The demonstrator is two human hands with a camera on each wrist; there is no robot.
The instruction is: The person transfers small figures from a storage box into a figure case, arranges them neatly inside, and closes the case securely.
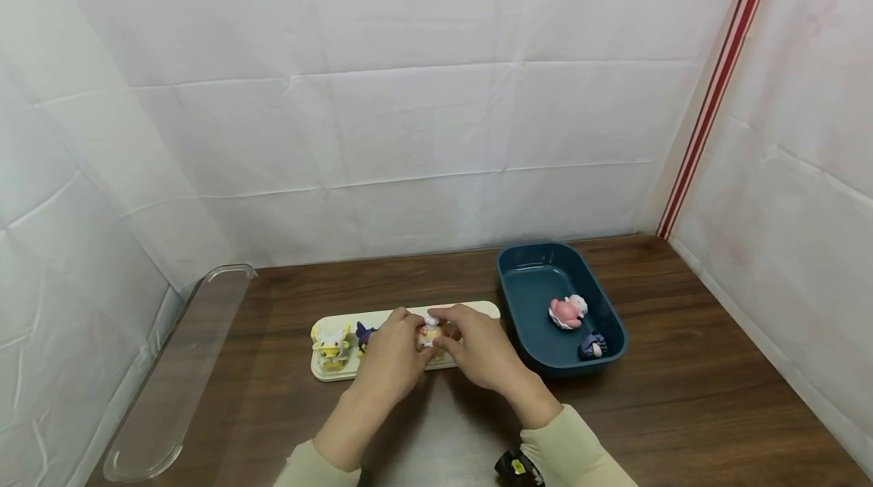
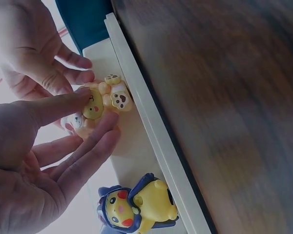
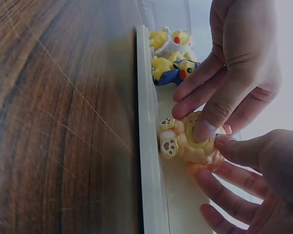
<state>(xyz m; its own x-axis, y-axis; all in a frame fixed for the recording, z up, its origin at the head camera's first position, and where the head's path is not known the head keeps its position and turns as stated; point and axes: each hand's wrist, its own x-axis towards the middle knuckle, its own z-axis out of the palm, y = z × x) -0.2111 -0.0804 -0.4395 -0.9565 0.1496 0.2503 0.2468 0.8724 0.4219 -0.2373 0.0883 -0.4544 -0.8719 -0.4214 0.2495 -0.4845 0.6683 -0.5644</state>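
Observation:
A peach-coloured toy figurine with a yellow face and paw-print soles sits on a long cream tray. My left hand pinches it, thumb over its face and fingers along its side. On the opposite side my right hand holds its head area between thumb and fingers. A yellow figurine in a dark blue hooded cape stands on the tray beside my left hand, partly hidden in the head view. At the tray's left end stands a yellow figurine in white.
Right of the tray is a dark teal bin with a pink-and-white figurine and a dark purple figurine in it. A clear plastic cover lies at the table's left edge. White cloth hangs behind the wooden table.

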